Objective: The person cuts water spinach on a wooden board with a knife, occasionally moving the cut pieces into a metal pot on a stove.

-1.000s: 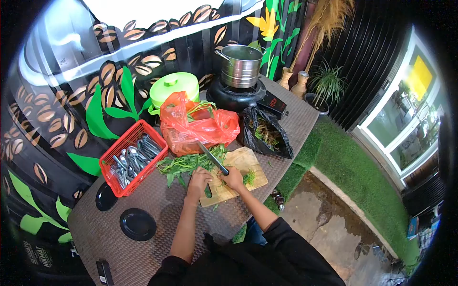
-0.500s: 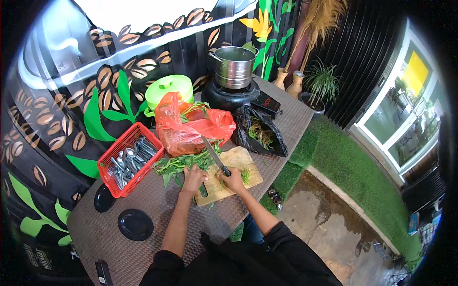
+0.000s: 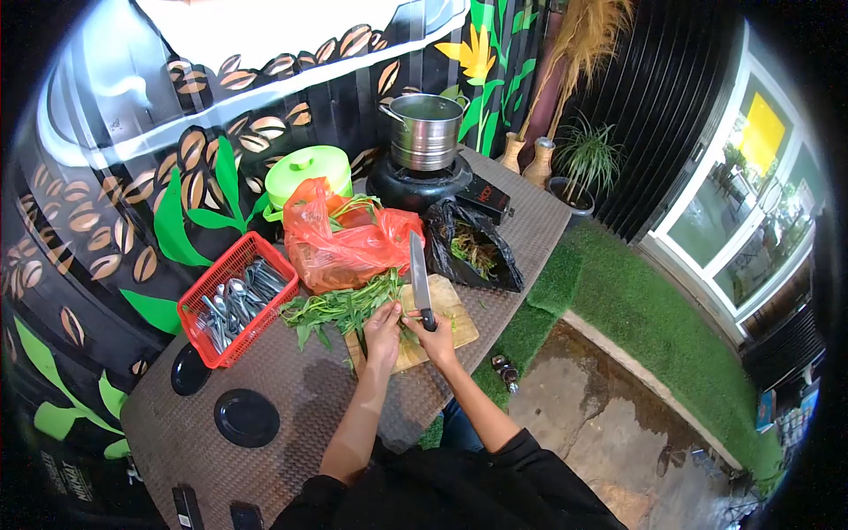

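My right hand (image 3: 432, 339) is closed round the black handle of a knife (image 3: 419, 276), its blade pointing up and away from me. Beside it, my left hand (image 3: 382, 331) pinches the stems of leafy greens (image 3: 340, 308). Both hands are over a wooden cutting board (image 3: 461, 323), their fingertips close together. The greens spread from the board's left side onto the table. Behind them sits a red plastic bag (image 3: 344, 252) with more greens inside. A black plastic bag (image 3: 508, 264) holding plant scraps lies at the board's far right.
On the woven-pattern table (image 3: 177, 442) stand a red basket (image 3: 231, 358) of cutlery, two black plates (image 3: 246, 418), a green lidded container (image 3: 305, 172), and a steel pot (image 3: 426, 141) on a black stove (image 3: 397, 187). Dark objects (image 3: 187, 508) lie at the near left edge.
My left hand has lifted from the greens and moved right, now pinching stems beside my right hand. The knife has turned more upright. The view has shifted slightly.
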Demonstrator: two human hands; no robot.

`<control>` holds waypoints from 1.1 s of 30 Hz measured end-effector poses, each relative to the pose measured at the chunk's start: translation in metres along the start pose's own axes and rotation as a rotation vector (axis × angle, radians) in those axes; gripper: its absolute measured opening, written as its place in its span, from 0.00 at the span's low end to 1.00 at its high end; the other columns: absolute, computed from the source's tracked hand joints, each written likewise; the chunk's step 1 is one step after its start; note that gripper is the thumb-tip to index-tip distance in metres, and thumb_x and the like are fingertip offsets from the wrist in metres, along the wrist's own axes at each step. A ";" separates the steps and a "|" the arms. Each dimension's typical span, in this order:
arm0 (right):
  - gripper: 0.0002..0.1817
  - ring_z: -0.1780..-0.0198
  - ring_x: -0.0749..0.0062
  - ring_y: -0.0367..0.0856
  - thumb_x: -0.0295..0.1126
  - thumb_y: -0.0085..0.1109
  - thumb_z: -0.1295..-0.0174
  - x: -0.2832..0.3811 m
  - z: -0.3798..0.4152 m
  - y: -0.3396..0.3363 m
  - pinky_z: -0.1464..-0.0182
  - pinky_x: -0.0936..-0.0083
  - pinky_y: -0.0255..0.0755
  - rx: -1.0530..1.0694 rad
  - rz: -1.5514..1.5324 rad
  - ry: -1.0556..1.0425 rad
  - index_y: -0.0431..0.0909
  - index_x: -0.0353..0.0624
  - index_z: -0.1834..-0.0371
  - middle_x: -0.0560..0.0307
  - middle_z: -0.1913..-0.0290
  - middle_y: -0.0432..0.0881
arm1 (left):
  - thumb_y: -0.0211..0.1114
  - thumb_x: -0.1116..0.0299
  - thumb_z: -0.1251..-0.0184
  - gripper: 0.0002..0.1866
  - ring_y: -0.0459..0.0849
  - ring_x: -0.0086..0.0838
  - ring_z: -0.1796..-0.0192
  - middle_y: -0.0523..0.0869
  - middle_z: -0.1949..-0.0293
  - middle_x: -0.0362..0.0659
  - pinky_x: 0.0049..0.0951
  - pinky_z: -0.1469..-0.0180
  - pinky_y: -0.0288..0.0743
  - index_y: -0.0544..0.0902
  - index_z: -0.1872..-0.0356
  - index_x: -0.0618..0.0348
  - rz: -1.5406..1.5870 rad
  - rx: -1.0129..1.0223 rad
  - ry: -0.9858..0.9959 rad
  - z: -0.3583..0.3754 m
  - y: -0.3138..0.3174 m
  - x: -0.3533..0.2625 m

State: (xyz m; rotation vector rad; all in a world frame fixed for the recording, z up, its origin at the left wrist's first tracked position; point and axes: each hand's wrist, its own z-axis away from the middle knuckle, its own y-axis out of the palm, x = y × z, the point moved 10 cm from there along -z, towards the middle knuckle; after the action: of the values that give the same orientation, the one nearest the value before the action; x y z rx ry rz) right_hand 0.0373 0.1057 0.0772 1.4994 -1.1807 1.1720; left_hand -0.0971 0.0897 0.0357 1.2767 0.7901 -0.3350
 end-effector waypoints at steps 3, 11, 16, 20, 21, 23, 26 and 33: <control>0.10 0.85 0.90 0.59 0.31 0.68 0.47 0.007 0.003 -0.002 0.83 0.85 0.52 0.016 0.037 -0.032 0.81 0.38 0.66 0.74 0.85 0.67 | 0.66 0.75 0.39 0.14 0.79 0.22 0.56 0.83 0.55 0.43 0.19 0.55 0.71 0.78 0.53 0.68 0.079 -0.030 -0.031 0.005 0.007 0.008; 0.08 0.82 0.89 0.63 0.30 0.65 0.47 0.003 0.004 -0.015 0.79 0.84 0.57 -0.010 0.254 -0.039 0.81 0.38 0.68 0.71 0.85 0.69 | 0.60 0.78 0.36 0.13 0.82 0.30 0.55 0.81 0.53 0.48 0.24 0.52 0.75 0.76 0.52 0.71 -0.073 0.024 -0.113 0.002 -0.004 0.021; 0.10 0.81 0.88 0.65 0.31 0.66 0.50 -0.001 0.004 -0.019 0.78 0.83 0.59 -0.062 0.304 -0.032 0.80 0.36 0.68 0.68 0.85 0.70 | 0.61 0.79 0.37 0.13 0.83 0.36 0.55 0.83 0.56 0.49 0.25 0.50 0.76 0.76 0.52 0.73 -0.121 0.038 -0.094 0.010 0.004 0.016; 0.12 0.81 0.86 0.65 0.32 0.67 0.52 0.000 0.007 -0.018 0.78 0.81 0.59 -0.072 0.355 -0.033 0.80 0.36 0.69 0.68 0.85 0.69 | 0.65 0.78 0.40 0.11 0.82 0.24 0.61 0.84 0.61 0.46 0.20 0.56 0.74 0.81 0.56 0.70 -0.268 -0.004 -0.080 0.015 0.007 0.008; 0.12 0.81 0.86 0.65 0.32 0.67 0.52 0.002 0.008 -0.018 0.78 0.81 0.59 -0.071 0.354 -0.030 0.80 0.36 0.69 0.68 0.85 0.69 | 0.65 0.78 0.40 0.11 0.82 0.24 0.62 0.85 0.62 0.45 0.20 0.56 0.74 0.81 0.57 0.70 -0.387 -0.060 -0.046 0.015 0.001 0.004; 0.10 0.79 0.86 0.66 0.32 0.66 0.51 0.009 0.009 -0.013 0.76 0.81 0.61 -0.023 0.378 -0.063 0.80 0.36 0.70 0.67 0.83 0.70 | 0.65 0.77 0.40 0.11 0.82 0.23 0.63 0.85 0.62 0.44 0.20 0.57 0.74 0.81 0.57 0.70 -0.343 -0.039 0.030 0.011 0.000 -0.006; 0.10 0.78 0.86 0.67 0.31 0.64 0.50 0.008 0.009 -0.017 0.75 0.81 0.62 -0.057 0.310 -0.051 0.80 0.35 0.71 0.66 0.81 0.72 | 0.65 0.77 0.40 0.10 0.82 0.22 0.64 0.85 0.63 0.44 0.20 0.57 0.74 0.82 0.58 0.70 -0.345 -0.056 0.209 0.004 -0.006 -0.038; 0.13 0.76 0.68 0.78 0.37 0.65 0.54 -0.061 0.025 -0.017 0.69 0.70 0.70 -0.029 0.650 0.204 0.81 0.41 0.68 0.54 0.80 0.78 | 0.65 0.79 0.41 0.10 0.81 0.22 0.67 0.85 0.66 0.45 0.19 0.60 0.75 0.81 0.58 0.73 -0.462 -0.105 0.402 0.007 -0.017 -0.092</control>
State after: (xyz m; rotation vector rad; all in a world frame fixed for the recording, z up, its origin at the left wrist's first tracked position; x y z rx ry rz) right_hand 0.0512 0.0938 0.0113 0.9570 -1.5861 1.6752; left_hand -0.1699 0.0601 0.0873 1.0648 1.4351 -0.4042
